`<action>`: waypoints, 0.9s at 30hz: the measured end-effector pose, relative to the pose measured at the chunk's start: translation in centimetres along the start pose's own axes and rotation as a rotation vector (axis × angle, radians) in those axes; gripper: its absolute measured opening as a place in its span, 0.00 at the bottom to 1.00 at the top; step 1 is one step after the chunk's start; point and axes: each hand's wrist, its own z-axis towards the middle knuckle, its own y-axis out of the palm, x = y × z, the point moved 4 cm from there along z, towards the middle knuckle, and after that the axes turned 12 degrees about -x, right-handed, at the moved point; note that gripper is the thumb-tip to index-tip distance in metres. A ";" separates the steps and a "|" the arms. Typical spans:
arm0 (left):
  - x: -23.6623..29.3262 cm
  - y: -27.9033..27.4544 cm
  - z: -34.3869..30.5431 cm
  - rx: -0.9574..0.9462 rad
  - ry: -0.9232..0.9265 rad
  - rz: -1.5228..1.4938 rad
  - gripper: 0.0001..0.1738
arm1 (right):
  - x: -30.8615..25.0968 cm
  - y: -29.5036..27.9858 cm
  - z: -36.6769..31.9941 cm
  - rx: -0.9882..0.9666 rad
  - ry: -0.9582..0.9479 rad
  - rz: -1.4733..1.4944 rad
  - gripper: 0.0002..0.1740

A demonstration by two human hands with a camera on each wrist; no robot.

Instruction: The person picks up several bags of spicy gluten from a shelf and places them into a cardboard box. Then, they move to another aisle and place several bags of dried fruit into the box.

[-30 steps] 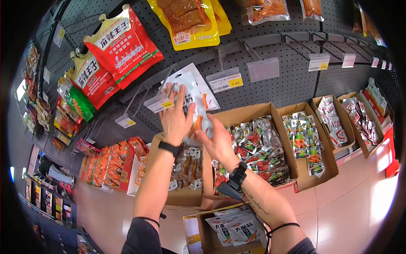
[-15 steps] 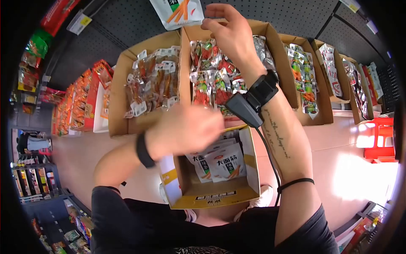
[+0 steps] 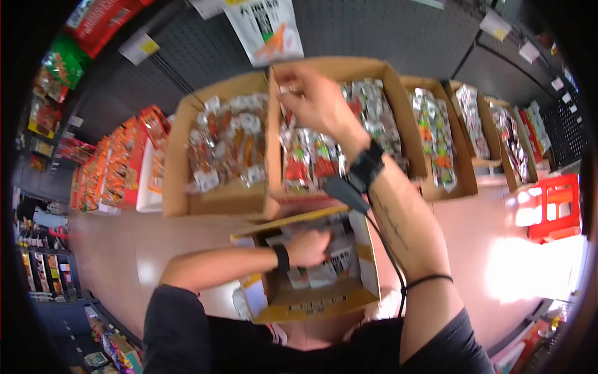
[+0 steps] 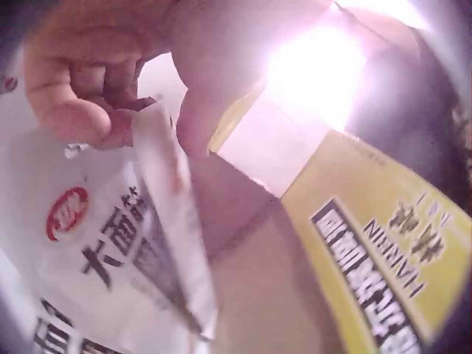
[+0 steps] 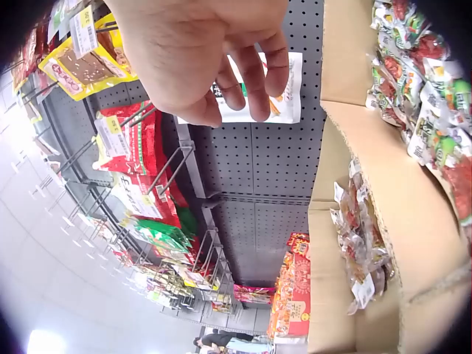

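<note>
Down inside a cardboard box with yellow edges [image 3: 317, 306], my left hand [image 3: 309, 248] is among white snack bags [image 3: 339, 268] with dark lettering. The left wrist view shows its thumb and fingers pinching the edge of one white snack bag [image 4: 173, 228], which is seen nearly edge-on beside a flatter bag [image 4: 66, 214]. My right hand [image 3: 321, 106] hovers over a carton of small red and green packets [image 3: 311, 156], its fingers loosely bent with nothing between them. Above and behind it, a similar white bag [image 3: 265, 34] hangs against the dark pegboard.
Cartons of wrapped snacks line the shelf foot, including one of brown packets [image 3: 227, 140] and one of green packets [image 3: 436, 137]. Red bags [image 5: 133, 140] hang from hooks on the pegboard. A red plastic stool [image 3: 551, 209] stands at right. A person [image 3: 40, 215] is far left.
Both hands have left the white bag hanging at the rack. My left hand has come down into the yellow-edged box and taken a bag's edge; my right has lowered to over the carton.
</note>
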 end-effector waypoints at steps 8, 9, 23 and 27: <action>6.5 -11.5 -7.9 -0.078 0.470 0.460 0.03 | 1.1 0.0 -0.7 -0.388 0.130 0.212 0.17; 7.5 -15.3 -9.7 -0.045 0.427 0.421 0.04 | 2.0 0.4 -0.7 -0.438 0.156 0.337 0.21; 2.5 -31.9 -12.6 1.335 -0.118 0.713 0.29 | 2.4 6.4 -0.3 -0.230 0.125 0.533 0.22; 4.6 -31.1 -10.2 1.238 -0.302 0.967 0.35 | 2.7 6.3 -0.5 -0.056 0.097 0.519 0.21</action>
